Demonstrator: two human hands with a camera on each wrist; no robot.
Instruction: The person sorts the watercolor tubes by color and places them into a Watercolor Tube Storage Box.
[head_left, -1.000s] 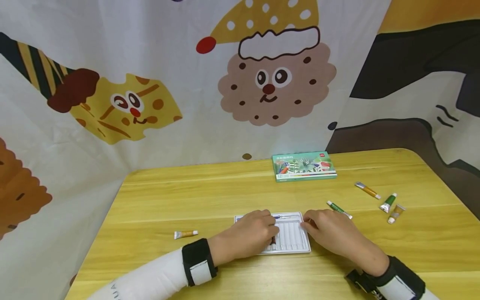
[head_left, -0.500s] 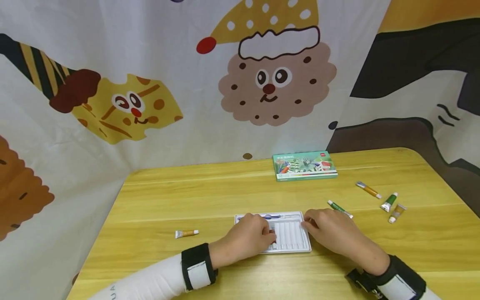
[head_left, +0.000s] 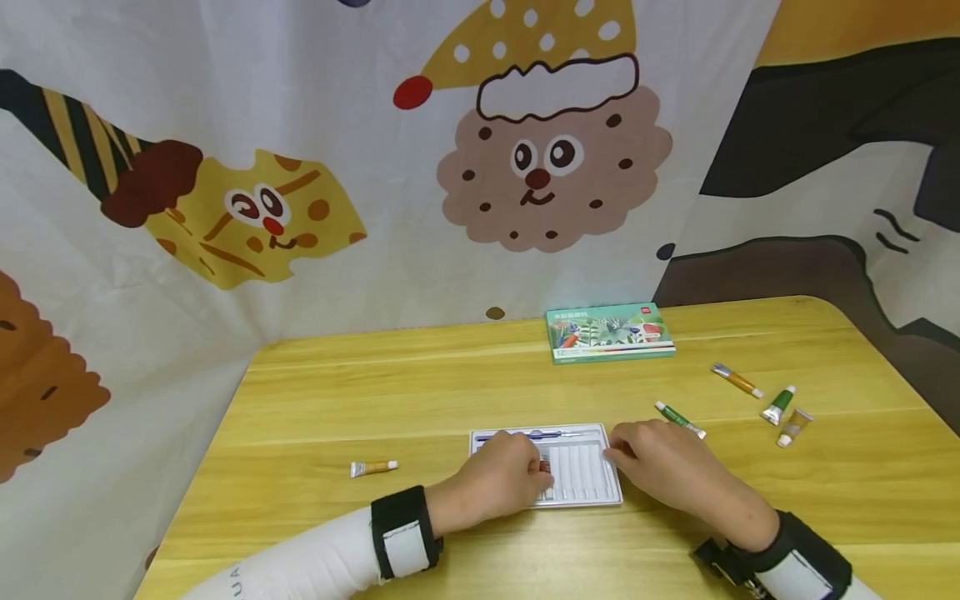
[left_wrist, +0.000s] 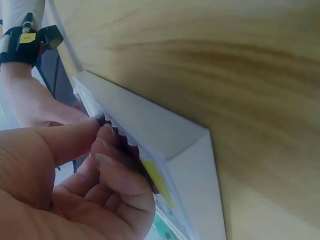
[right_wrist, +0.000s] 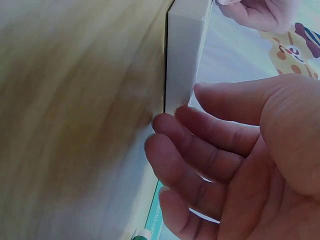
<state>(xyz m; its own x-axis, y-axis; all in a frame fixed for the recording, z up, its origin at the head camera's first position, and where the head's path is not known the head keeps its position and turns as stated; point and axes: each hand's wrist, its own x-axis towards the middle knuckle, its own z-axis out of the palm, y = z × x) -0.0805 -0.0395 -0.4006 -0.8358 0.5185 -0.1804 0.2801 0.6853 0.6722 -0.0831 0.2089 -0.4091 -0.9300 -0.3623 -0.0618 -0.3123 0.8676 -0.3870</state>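
Spanning the background, a printed cartoon curtain hangs behind a wooden table. Toward the table's far edge lies a teal watercolour box marked 12, well apart from the hands, presumably to leave them room. Nearer the person sits a white paint tray with parallel slots, apparently shaped for 1 tube each; those toward its right end are bare. The right hand is at that end, fingers loosely curved rather than clenched, thumb at the rim, likely steadying the tray. The left hand reaches over the left half, thumb and forefinger pinching a brown paint tube, in or just above a slot; the fingers hide which. A fingertip hold suits so slim a thing among close-set slots. A blue-handled paintbrush lies in the long groove at the tray's far side, which fits its length. A yellow paint tube shows inside the tray. Loose on the table are 1 ochre tube left of the tray, and 4 to its right: a dark green tube nearest, then a golden tube, a green tube and a tan tube.

Compared with 1.0 s ago, the left hand is slightly nearer the tray's front edge, uncovering more of the paintbrush; the brown now shows beyond the fingertips rather than on their near side. The right hand has hardly shifted.
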